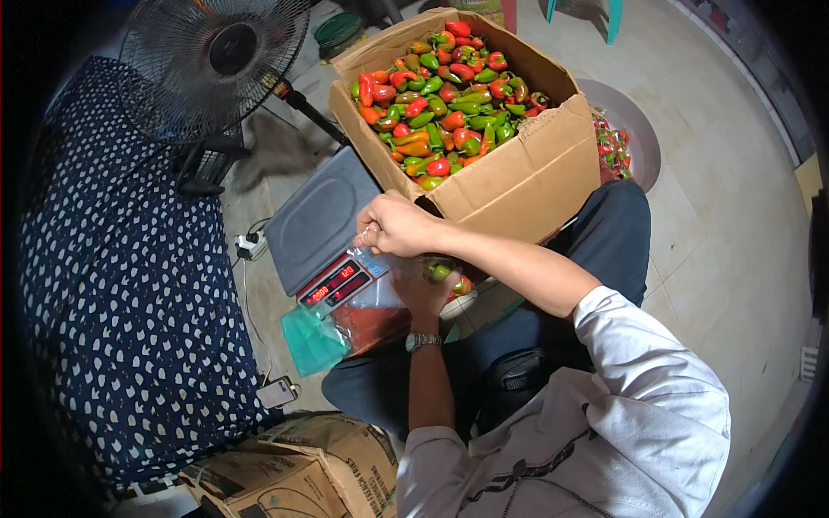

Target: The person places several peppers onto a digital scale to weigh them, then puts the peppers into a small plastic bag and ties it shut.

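A clear plastic bag (409, 261) with red and green peppers (442, 272) in it is held between my two hands. My right hand (400, 226) pinches the bag's gathered upper end above the front of a digital scale (335, 286). Lower down, my left hand (424, 294), with a watch at its wrist, grips the bag beside the peppers; its fingers are partly hidden. The scale's grey weighing platform (320, 217) has nothing on it, and its red display is lit. Just beyond my hands stands an open cardboard box (511, 188) full of red, orange and green peppers (447, 107).
Green plastic bags (312, 343) lie at the scale's near edge. A basin (638, 133) of small peppers sits behind the box. To the left are a pedestal fan (227, 58), a power strip (252, 245), a phone-like device (277, 392) and patterned cloth (136, 278). Another carton (304, 466) lies near me.
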A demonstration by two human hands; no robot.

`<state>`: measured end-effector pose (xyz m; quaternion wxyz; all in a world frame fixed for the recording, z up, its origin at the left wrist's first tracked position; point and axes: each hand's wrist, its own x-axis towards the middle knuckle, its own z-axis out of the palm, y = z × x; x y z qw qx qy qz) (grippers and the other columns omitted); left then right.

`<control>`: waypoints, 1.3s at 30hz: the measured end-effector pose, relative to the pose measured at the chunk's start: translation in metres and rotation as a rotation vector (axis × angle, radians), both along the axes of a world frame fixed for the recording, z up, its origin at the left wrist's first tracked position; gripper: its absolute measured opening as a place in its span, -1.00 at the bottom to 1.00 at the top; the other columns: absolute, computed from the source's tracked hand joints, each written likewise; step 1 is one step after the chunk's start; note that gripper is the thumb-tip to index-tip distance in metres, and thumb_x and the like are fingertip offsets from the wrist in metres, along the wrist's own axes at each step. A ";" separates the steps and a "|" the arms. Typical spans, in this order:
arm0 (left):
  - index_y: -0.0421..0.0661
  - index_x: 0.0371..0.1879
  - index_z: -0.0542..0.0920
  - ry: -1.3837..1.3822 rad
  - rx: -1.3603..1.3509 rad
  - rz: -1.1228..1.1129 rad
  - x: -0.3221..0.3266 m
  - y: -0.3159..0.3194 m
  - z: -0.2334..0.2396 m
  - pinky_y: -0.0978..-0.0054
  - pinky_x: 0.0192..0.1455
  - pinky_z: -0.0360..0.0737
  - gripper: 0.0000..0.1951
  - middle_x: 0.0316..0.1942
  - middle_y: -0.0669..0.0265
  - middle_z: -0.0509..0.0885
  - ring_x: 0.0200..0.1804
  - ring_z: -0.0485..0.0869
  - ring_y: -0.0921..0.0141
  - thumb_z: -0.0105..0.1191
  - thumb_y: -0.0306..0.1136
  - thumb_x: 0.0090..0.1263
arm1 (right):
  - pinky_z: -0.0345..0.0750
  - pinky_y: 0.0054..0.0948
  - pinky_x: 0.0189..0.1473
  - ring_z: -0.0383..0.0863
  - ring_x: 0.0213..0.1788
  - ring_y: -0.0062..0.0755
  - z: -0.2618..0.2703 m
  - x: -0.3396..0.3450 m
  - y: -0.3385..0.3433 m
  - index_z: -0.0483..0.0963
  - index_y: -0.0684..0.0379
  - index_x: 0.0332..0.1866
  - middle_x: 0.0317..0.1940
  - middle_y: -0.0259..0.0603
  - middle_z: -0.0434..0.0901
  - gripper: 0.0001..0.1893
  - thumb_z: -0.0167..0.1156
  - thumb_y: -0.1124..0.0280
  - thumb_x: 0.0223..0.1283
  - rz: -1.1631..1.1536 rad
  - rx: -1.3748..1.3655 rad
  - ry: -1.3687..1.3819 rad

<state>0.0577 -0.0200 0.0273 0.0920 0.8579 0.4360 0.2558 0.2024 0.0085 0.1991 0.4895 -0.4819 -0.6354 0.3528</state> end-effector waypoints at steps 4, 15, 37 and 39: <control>-0.16 0.15 0.54 -0.071 0.068 0.100 -0.004 -0.001 -0.006 -0.07 0.34 0.32 -0.21 0.15 0.04 0.61 0.22 0.53 0.03 0.44 0.06 -0.07 | 0.54 -0.39 -0.38 0.67 -0.53 -0.44 0.008 0.000 -0.003 0.60 0.34 -0.44 -0.64 -0.18 0.64 -0.77 0.31 0.39 0.24 -0.018 0.049 -0.107; -0.18 0.12 0.56 -0.177 0.008 0.095 0.004 0.007 -0.014 -0.01 0.33 0.34 -0.27 0.05 -0.01 0.64 0.15 0.56 -0.02 0.42 -0.01 -0.05 | 0.49 -0.28 -0.42 0.62 -0.58 -0.31 0.001 0.000 -0.003 0.60 0.32 -0.46 -0.68 -0.08 0.55 -0.82 0.32 0.42 0.14 -0.087 -0.001 0.056; -0.25 -0.28 0.64 -0.524 -0.011 -0.076 -0.053 0.020 0.123 0.22 0.33 0.35 -0.92 -0.13 0.23 0.70 0.17 0.51 0.21 0.19 -0.51 0.33 | 0.56 -0.55 -0.45 0.65 -0.48 -0.55 -0.033 0.070 -0.057 0.54 0.30 -0.28 -0.46 -0.19 0.68 -0.85 0.25 0.43 0.36 -0.243 -0.178 0.715; -0.24 -0.29 0.64 -0.514 0.107 -0.059 -0.046 0.033 0.138 0.21 0.34 0.33 -0.92 -0.15 0.23 0.71 0.18 0.50 0.21 0.19 -0.51 0.32 | 0.57 -0.53 -0.43 0.64 -0.47 -0.54 -0.047 0.061 -0.087 0.54 0.28 -0.27 -0.43 -0.19 0.68 -0.90 0.20 0.48 0.36 -0.208 -0.238 0.856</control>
